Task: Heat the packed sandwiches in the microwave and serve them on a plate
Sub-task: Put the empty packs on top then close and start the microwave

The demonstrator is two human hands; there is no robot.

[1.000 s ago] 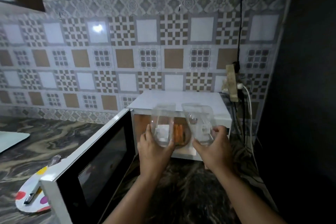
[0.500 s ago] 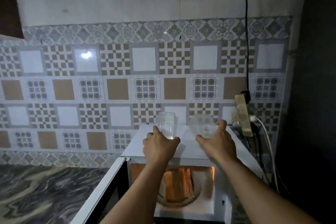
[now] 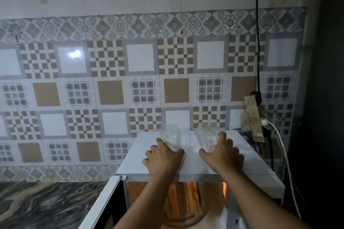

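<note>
Two sandwiches (image 3: 183, 202) lie inside the lit microwave (image 3: 195, 165), their long sides running front to back on the round tray (image 3: 186, 219) — below both hands and a little toward the person. Up on the microwave's flat top stand two clear plastic packs, the left pack (image 3: 169, 136) gripped by the left hand (image 3: 162, 160) and the right pack (image 3: 209, 136) by the right hand (image 3: 223, 154), fingers curled round each. The door (image 3: 102, 204) hangs open at the left, so I'd judge the left hand the nearer one to swing it closed. A power strip (image 3: 253, 119) hangs on the tiled wall at right.
</note>
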